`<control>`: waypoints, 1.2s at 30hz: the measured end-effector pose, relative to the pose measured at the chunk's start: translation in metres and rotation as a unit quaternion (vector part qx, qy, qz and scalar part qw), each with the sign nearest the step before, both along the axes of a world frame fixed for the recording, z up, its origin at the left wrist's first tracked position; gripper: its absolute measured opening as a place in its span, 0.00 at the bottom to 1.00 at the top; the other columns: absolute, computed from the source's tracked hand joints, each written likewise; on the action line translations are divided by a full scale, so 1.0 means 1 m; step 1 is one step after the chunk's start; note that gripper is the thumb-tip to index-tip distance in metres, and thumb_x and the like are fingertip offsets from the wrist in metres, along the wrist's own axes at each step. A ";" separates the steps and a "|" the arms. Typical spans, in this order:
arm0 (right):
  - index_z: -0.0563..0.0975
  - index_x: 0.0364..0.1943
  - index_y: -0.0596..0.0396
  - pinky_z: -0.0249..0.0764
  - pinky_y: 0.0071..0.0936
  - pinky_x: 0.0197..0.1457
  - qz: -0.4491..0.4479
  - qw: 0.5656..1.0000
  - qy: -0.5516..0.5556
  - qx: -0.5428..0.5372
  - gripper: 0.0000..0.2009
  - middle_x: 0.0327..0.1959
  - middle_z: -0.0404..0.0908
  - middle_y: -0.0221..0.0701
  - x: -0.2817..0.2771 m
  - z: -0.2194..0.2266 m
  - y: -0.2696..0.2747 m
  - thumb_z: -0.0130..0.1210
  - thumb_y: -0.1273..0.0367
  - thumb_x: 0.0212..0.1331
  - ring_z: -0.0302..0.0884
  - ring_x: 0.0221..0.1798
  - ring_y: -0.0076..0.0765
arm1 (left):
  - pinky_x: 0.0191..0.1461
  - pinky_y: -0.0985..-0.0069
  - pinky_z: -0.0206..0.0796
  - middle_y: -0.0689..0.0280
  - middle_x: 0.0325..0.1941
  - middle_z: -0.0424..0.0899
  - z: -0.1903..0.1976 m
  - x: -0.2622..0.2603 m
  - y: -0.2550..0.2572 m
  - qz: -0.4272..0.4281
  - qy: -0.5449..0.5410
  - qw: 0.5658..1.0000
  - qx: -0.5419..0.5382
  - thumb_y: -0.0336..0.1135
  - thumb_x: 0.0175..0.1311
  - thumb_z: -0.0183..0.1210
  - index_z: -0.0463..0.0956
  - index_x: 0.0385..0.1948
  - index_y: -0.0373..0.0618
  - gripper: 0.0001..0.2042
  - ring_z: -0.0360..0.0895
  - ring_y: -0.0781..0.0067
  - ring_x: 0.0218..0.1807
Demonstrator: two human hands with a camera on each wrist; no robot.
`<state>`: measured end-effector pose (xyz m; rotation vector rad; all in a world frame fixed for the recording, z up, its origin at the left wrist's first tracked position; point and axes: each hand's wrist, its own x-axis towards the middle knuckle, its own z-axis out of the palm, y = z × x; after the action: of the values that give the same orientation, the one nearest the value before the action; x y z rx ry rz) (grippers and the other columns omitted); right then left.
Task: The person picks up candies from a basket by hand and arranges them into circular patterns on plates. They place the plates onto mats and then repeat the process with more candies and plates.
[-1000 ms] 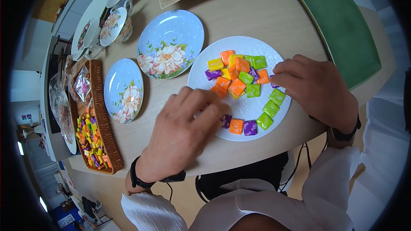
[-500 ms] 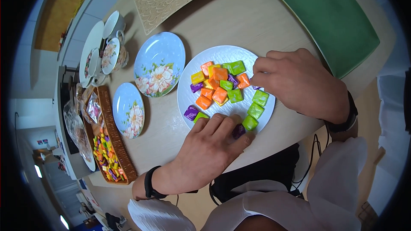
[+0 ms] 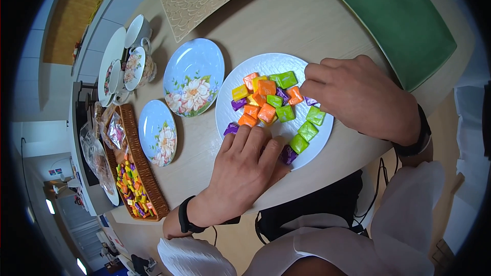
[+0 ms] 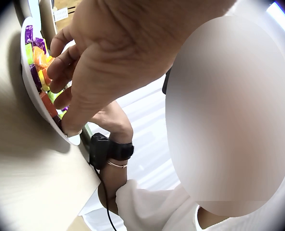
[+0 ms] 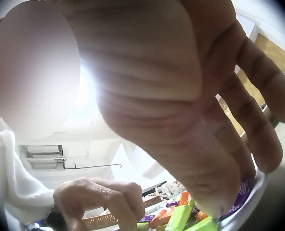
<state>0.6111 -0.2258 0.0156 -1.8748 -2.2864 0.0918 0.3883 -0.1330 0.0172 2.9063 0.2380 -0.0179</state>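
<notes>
"Where are the wrapped sweets point(image 3: 266, 87)?"

"On a white plate point(image 3: 284, 130): a heap around its middle, others lining its near and right edges."

"And the hands?"

"The left hand point(image 3: 245, 166) covers the plate's near-left edge, fingers bent and slightly apart. The right hand point(image 3: 360, 97) is at the right edge, fingers apart, beside a purple sweet point(image 3: 310, 101). I can't tell whether either pinches one."

"Nearby?"

"A wicker basket point(image 3: 148, 179) at the table's point(image 3: 317, 30) left edge."

Free room lies over the pale wooden bench point(image 3: 261, 28) between the round white plate point(image 3: 276, 61) and the embossed beige rectangular tray point(image 3: 216, 0), while the green rectangular plate point(image 3: 396, 25) and right hand point(image 3: 362, 98) crowd its right end.
</notes>
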 end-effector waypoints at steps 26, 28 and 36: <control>0.77 0.29 0.56 0.75 0.34 0.34 -0.006 1.000 0.011 0.007 0.04 0.32 0.76 0.33 0.001 -0.003 0.003 0.55 0.73 0.48 0.79 0.38 0.36 | 0.47 0.64 0.65 0.64 0.41 0.71 0.007 -0.010 0.020 0.051 0.022 0.998 -0.006 0.34 0.42 0.69 0.78 0.40 0.49 0.19 0.70 0.61 0.43; 0.77 0.29 0.56 0.75 0.34 0.34 -0.004 1.000 0.012 0.007 0.04 0.32 0.76 0.33 0.001 -0.004 0.003 0.55 0.73 0.48 0.79 0.38 0.36 | 0.47 0.64 0.65 0.63 0.42 0.71 0.007 -0.012 0.023 0.055 0.027 0.998 -0.005 0.34 0.42 0.69 0.79 0.41 0.49 0.19 0.70 0.60 0.43; 0.76 0.30 0.57 0.74 0.35 0.34 -0.001 1.000 0.016 -0.008 0.05 0.33 0.76 0.33 0.002 -0.002 0.004 0.55 0.74 0.48 0.79 0.39 0.37 | 0.50 0.63 0.65 0.63 0.42 0.72 0.011 -0.014 0.026 0.064 0.031 0.997 -0.018 0.33 0.40 0.70 0.79 0.43 0.50 0.21 0.70 0.59 0.45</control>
<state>0.6127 -0.2216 0.0136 -1.8684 -2.2704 0.1383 0.3745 -0.1067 0.0284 2.8515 0.4286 -0.0911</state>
